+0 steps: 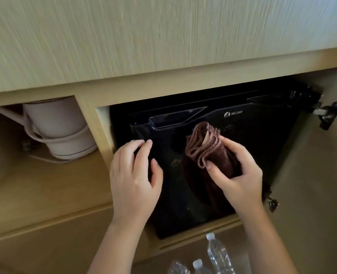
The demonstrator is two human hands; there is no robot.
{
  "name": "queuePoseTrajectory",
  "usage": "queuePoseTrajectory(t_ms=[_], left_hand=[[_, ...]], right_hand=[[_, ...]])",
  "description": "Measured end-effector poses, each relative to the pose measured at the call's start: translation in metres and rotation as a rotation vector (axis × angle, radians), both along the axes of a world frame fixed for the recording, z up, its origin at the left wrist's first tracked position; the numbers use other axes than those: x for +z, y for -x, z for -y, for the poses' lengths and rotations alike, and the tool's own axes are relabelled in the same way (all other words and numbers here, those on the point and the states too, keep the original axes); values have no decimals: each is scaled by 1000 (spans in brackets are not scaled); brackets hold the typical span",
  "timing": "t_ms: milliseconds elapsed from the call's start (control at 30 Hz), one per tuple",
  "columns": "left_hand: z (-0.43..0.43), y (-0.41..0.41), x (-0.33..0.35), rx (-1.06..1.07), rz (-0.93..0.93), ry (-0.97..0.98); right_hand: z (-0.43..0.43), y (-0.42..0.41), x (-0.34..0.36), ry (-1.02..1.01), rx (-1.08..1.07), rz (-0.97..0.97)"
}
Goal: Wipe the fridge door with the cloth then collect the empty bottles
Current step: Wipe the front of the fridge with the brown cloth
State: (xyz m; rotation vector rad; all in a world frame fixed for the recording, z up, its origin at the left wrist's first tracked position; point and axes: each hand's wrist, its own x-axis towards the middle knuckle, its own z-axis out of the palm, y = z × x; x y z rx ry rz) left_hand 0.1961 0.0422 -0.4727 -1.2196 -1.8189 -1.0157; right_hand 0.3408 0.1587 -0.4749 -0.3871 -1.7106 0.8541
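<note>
Right hand (240, 171): fingers and thumb pinched on a folded brown cloth (205, 147), held against the black fridge door (262, 139), right of centre. Left hand (134, 175): fingers loosely spread, fingertips (142, 142) at the door's left edge below the handle recess (173, 119). Fridge: set in a wooden cabinet (163, 88); cabinet door (312, 184) swung open at right. Empty bottles (217, 254): clear plastic, white caps, lying near the bottom edge. White kettle (60, 127): in the left compartment.
</note>
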Motion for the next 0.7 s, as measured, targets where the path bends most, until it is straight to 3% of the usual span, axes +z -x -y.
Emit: queuePoseTrajectory(t_ms=[167,400,700], left_hand=[[-10,9,-2,29,-7,-133],[-14,5,-34,1,176,-14],[-5,10,-36,-280,415,-45]], right_hand=[[-15,17,-8,29,-38,-10],[-14,43,-32,-114,-303,-122],[4,61,-47,-115,-430,-59]])
